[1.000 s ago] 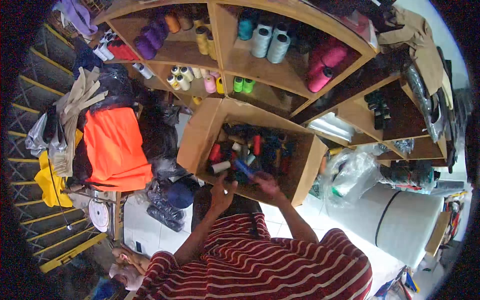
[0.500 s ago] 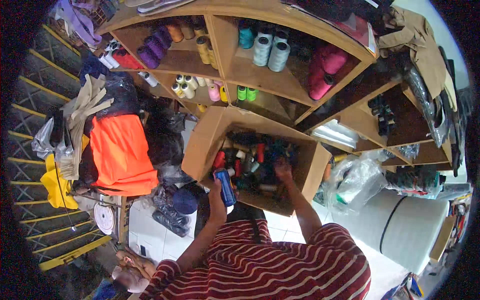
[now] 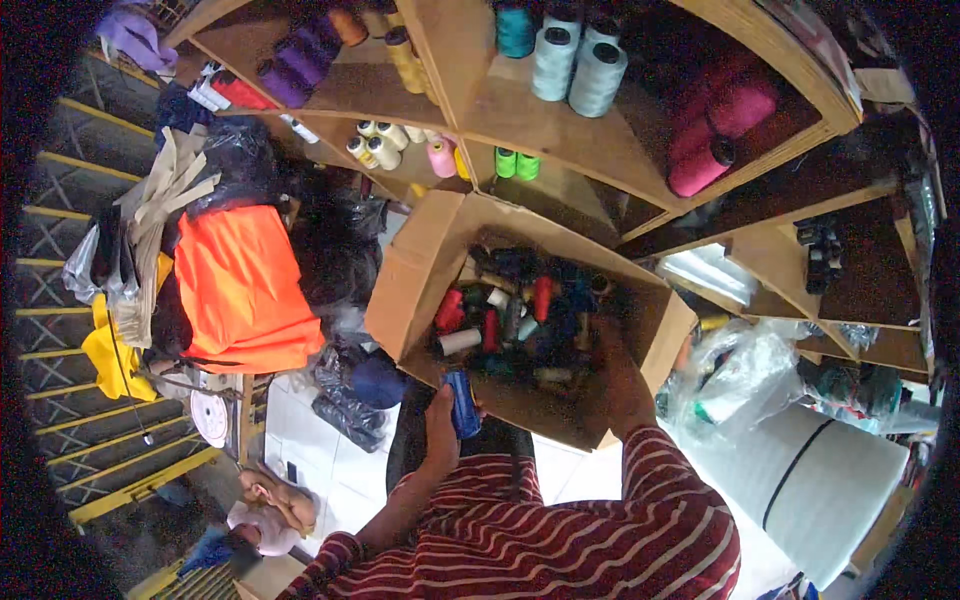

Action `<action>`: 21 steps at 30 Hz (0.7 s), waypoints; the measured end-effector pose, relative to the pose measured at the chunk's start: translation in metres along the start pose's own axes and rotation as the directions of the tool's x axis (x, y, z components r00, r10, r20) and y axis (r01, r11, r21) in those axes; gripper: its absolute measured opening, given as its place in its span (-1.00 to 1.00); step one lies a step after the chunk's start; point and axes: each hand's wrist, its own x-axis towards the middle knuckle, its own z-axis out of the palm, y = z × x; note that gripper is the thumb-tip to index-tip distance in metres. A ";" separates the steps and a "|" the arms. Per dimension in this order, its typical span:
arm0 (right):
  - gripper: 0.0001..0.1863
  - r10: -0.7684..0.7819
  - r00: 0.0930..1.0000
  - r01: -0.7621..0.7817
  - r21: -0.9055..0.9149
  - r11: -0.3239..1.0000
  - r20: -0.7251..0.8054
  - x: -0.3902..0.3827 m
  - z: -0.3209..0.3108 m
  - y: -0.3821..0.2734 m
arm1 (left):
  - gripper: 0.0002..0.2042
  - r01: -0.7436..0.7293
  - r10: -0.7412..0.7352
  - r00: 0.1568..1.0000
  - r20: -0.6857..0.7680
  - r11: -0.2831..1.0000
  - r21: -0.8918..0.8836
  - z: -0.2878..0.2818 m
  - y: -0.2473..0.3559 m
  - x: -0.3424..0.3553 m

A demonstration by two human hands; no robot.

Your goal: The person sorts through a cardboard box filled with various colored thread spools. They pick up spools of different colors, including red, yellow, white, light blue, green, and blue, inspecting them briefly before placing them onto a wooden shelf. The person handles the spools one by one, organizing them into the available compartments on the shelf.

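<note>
Wooden shelving stacked with thread cones hems in the cardboard carton. Crumpled clear plastic to the right, smooth orange cloth left. Left hand grips a blue, rounded spool just outside the carton's near wall. Right hand, shadowed inside, sits farther right than half a second ago; grip unreadable.

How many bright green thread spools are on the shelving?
2: left spool and right spool, side by side low in the shelving; more may hide behind.
</note>
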 end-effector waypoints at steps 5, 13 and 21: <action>-0.69 0.008 1.000 -0.008 0.028 1.000 0.021 -0.025 -0.006 0.000 | -0.56 0.001 -0.001 1.000 0.019 1.000 0.031 0.011 0.002 -0.004; -0.67 0.098 0.993 -0.077 0.289 0.954 -0.062 -0.078 -0.049 -0.004 | -0.60 -0.078 0.073 0.992 0.103 0.996 0.049 0.019 0.024 -0.016; -0.64 0.249 0.955 -0.161 0.987 -0.026 0.163 -0.185 -0.149 -0.033 | -0.59 -0.128 0.125 0.965 0.230 0.992 -0.002 0.037 0.067 -0.038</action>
